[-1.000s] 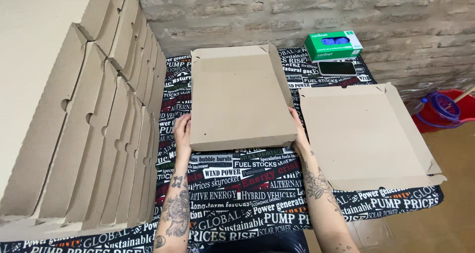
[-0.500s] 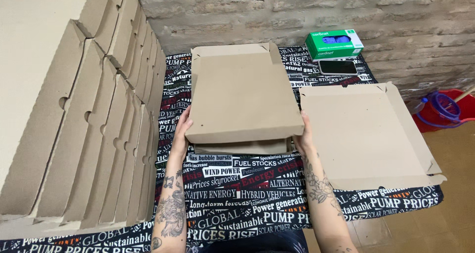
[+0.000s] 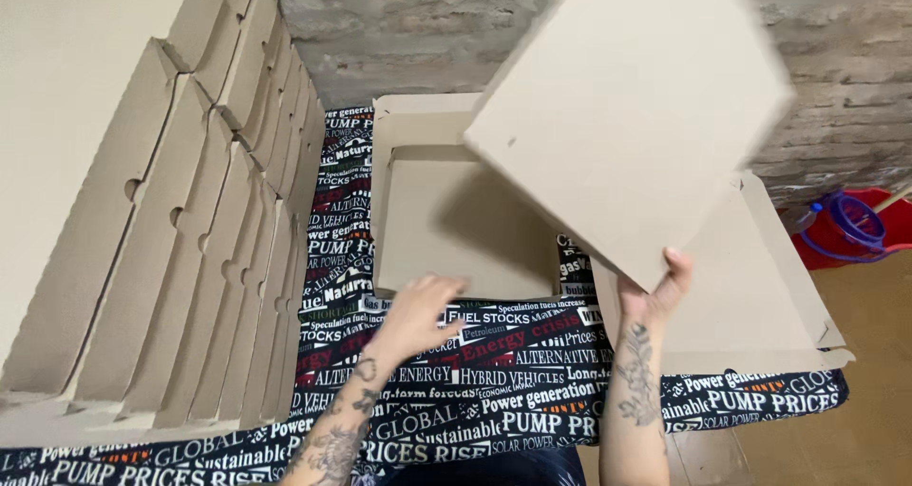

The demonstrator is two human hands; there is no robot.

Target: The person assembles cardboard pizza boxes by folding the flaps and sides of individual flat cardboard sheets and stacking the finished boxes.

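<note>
At the bottom centre of the frame my two forearms reach out over the desk (image 3: pixel 494 391), which wears a dark cloth printed all over with white and orange lettering. My left hand (image 3: pixel 418 313) hovers just above the near edge of the open cardboard box (image 3: pixel 456 225) that lies flat at mid-frame; its grip is apart, fingers loosely spread, clamped on nothing, and whether the fingertips brush the box edge I cannot tell. My right hand (image 3: pixel 655 291), lower right of centre, has its grip clamped on the bottom corner of a folded cardboard box (image 3: pixel 627 115), which is lifted off the desk, tilted and blurred, filling the upper right of the frame. Under it, to the right, a flat cardboard blank (image 3: pixel 760 286) lies on the desk. Along the left side stands a stack of folded boxes (image 3: pixel 171 248) on edge, leaning in rows. Farther off, a rough brick wall (image 3: pixel 399 30) runs along the top, with a red bucket (image 3: pixel 855 229) at the far right edge.
</note>
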